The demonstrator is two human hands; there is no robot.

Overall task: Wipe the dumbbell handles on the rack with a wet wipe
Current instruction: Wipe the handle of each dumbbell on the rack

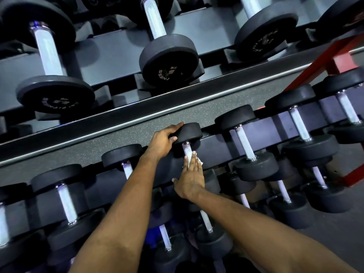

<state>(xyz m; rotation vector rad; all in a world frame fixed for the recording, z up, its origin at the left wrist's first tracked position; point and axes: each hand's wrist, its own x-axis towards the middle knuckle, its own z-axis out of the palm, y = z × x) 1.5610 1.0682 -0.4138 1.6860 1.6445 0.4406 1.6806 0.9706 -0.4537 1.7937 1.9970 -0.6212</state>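
Head view, lower rack. Left hand gripped the dumbbell by its far head, fingers curled over the top. Right hand, fingers straight, pressed the wipe onto the handle. Handle axis ran away from the person, with bare metal beyond the fingertips. Right hand nearer. The handle's near half and most of the wipe were hidden under the palm.

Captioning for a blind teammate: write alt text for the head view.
The right hand presses a white wet wipe against a dumbbell handle on the rack, while the left hand grips that dumbbell's far head. Black dumbbells fill the tiers above and below.
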